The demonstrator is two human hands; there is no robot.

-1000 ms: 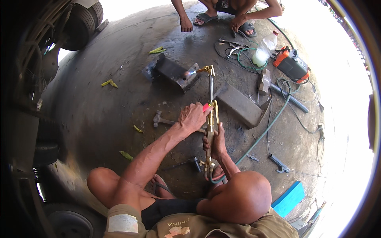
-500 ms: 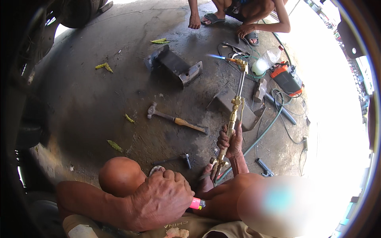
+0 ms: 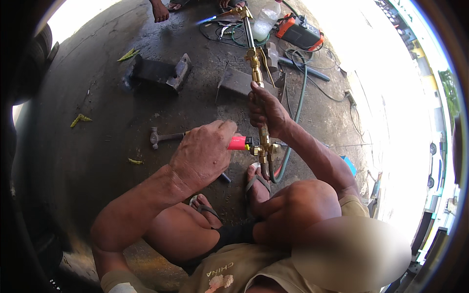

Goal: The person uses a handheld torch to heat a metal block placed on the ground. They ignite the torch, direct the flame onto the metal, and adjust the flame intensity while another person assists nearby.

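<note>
My right hand (image 3: 269, 110) is closed round the handle of a brass cutting torch (image 3: 255, 63), which points away from me. A blue flame (image 3: 206, 20) burns leftward from its tip. My left hand (image 3: 204, 152) is closed on a pink lighter (image 3: 238, 142). The lighter's dark end is beside the brass valve knob (image 3: 254, 151) at the torch's near end; whether fingers touch the knob is hidden. A green hose (image 3: 296, 124) runs from the torch's base. Behind my left hand lies a ball-peen hammer (image 3: 165, 137), its handle mostly covered.
Ahead lie a dark steel bracket (image 3: 155, 74) and another angled steel piece (image 3: 239, 84). Farther right are a sledgehammer (image 3: 272, 54), a plastic bottle (image 3: 264, 23) and an orange-black machine (image 3: 299, 32) among cables. Another person's hand (image 3: 160, 12) hangs at the top edge.
My left hand has moved forward with the lighter, from near my knee to the torch's valve end. The view has shifted, and more of my right forearm shows. The flame still burns.
</note>
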